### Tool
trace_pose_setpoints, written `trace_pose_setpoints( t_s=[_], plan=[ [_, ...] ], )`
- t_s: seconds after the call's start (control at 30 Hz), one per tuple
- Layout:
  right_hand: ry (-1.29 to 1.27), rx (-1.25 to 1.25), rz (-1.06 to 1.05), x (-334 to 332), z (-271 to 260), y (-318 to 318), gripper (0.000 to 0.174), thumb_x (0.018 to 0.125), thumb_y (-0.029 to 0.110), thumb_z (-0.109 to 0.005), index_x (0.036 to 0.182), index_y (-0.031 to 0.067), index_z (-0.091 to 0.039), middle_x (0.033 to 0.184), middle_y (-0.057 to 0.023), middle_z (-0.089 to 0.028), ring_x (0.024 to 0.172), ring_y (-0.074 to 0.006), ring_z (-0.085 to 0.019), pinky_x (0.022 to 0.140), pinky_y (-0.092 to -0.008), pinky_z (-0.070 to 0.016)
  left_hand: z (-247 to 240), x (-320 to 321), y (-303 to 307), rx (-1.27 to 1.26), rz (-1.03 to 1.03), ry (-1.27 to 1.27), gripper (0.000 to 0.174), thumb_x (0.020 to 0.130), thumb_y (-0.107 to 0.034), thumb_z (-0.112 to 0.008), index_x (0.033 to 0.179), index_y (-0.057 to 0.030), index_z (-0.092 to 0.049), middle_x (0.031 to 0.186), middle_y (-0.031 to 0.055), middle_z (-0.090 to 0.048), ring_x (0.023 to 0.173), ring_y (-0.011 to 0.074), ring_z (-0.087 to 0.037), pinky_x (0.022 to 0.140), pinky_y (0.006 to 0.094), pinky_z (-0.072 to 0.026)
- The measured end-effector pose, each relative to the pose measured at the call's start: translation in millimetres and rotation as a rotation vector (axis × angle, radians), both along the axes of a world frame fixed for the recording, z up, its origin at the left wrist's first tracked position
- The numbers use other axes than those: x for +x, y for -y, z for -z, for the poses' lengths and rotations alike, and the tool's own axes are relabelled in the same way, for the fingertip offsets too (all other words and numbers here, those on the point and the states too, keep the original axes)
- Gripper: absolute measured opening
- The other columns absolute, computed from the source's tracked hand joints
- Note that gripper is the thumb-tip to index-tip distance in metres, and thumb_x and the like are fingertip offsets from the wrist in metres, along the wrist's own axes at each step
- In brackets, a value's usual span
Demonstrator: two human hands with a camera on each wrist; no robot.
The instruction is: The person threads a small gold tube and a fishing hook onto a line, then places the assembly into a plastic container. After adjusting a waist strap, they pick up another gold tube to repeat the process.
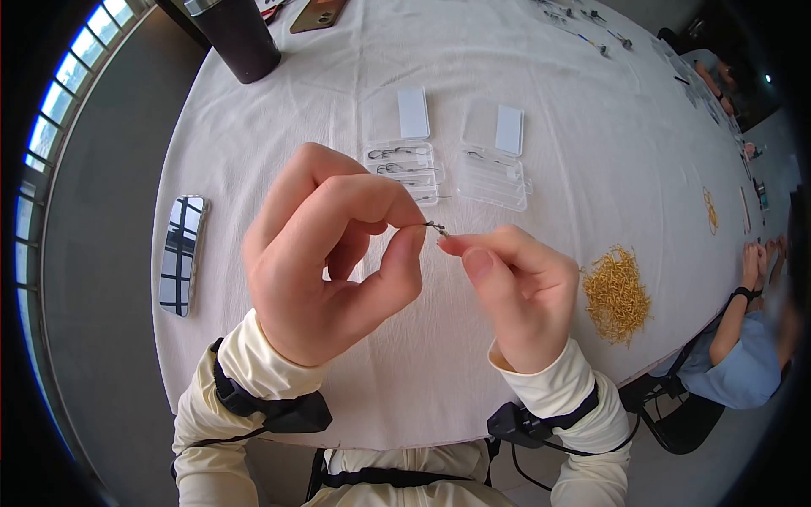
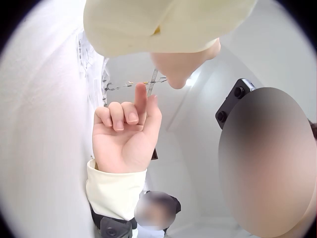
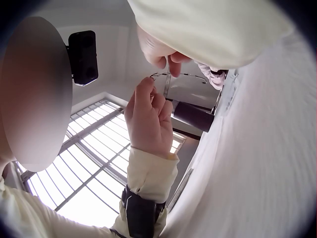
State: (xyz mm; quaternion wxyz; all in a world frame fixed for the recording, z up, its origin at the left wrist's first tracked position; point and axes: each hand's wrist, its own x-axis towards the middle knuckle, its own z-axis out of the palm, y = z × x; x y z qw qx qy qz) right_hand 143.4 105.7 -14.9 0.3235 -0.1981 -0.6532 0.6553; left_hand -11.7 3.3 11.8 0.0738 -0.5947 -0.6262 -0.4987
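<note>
White cloth covers a table where a person in cream sleeves works at the centre of the frame. The left hand [image 1: 329, 253] pinches one end of a thin metal piece [image 1: 437, 227] between thumb and forefinger. The right hand [image 1: 525, 296] has its forefinger and thumb brought in close and meets the other side; its other fingers are curled. Seen from the left wrist, the piece looks like dark wire with a golden section.

The work on this piece seems partway: its parts run in one line between the hands, but whether the join is closed is too small to tell. Above centre, two clear boxes lie open. The left box [image 1: 438, 166] holds dark, curved pieces in several compartments; the right box [image 1: 492, 188] shows only a few in its top one. At lower right, a loose heap of golden bits [image 1: 618, 296] suggests that much remains. A dark tumbler [image 1: 238, 42] stands at upper left, a phone [image 1: 182, 255] lies at left, and someone in blue [image 1: 735, 363] sits at far right.
</note>
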Motion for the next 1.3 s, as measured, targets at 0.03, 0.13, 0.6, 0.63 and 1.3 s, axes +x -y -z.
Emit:
trace_pose_setpoints(
  t_s=[0.03, 0.13, 0.6, 0.63, 1.3],
  plan=[
    [0.0, 0.0, 0.0, 0.0, 0.2, -0.5, 0.013, 0.093, 0.006, -0.068, 0.1, -0.0026, -0.074, 0.075, 0.0027, -0.059, 0.064, -0.0013, -0.045, 0.058, -0.0185, -0.0355, -1.8, -1.3, 0.8, -0.028, 0.012, 0.031, 0.014, 0.076, 0.006, -0.067, 0.087, 0.0009, -0.061, 0.086, 0.0033, -0.051, 0.06, 0.0038, -0.042, 0.05, 0.0194, -0.032],
    [-0.071, -0.135, -0.015, 0.4, 8.0, -5.5, 0.018, 0.095, 0.01, -0.064, 0.109, -0.0013, -0.07, 0.074, 0.0025, -0.059, 0.064, -0.0012, -0.045, 0.059, -0.0186, -0.0357, -3.8, -2.1, 3.0, -0.088, 0.018, 0.124, 0.011, 0.08, 0.003, -0.066, 0.088, 0.0003, -0.059, 0.086, 0.0026, -0.05, 0.064, 0.0047, -0.042, 0.054, 0.0199, -0.0331],
    [-0.001, 0.249, -0.159, -11.0, 17.9, -10.0, 0.023, 0.09, 0.01, -0.066, 0.113, 0.0083, -0.067, 0.115, -0.0032, -0.066, 0.106, -0.0162, -0.058, 0.083, -0.0311, -0.0433, -2.4, 0.8, -0.7, -0.039, 0.145, 0.636, 0.005, 0.086, 0.0, -0.066, 0.088, 0.0005, -0.062, 0.087, -0.0027, -0.053, 0.064, -0.0007, -0.043, 0.056, 0.016, -0.0338],
    [0.004, 0.185, -0.162, -10.6, 17.3, -9.5, 0.019, 0.091, 0.01, -0.065, 0.11, 0.0078, -0.068, 0.111, -0.0023, -0.067, 0.103, -0.0148, -0.059, 0.082, -0.0305, -0.0431, -4.6, 2.3, -0.4, -0.049, 0.143, 0.661, 0.004, 0.087, 0.001, -0.065, 0.088, 0.0005, -0.061, 0.087, -0.0029, -0.053, 0.064, -0.0008, -0.043, 0.056, 0.0158, -0.0341],
    [-0.026, 0.163, -0.133, -8.9, 18.4, -7.8, 0.016, 0.094, 0.005, -0.062, 0.106, 0.004, -0.072, 0.096, -0.0029, -0.068, 0.081, -0.0094, -0.058, 0.07, -0.0251, -0.0416, -5.7, -3.5, 0.8, -0.031, 0.139, 0.741, 0.006, 0.091, 0.0, -0.064, 0.092, -0.0008, -0.058, 0.076, -0.0061, -0.054, 0.062, -0.0023, -0.042, 0.055, 0.0155, -0.0331]
  ],
)
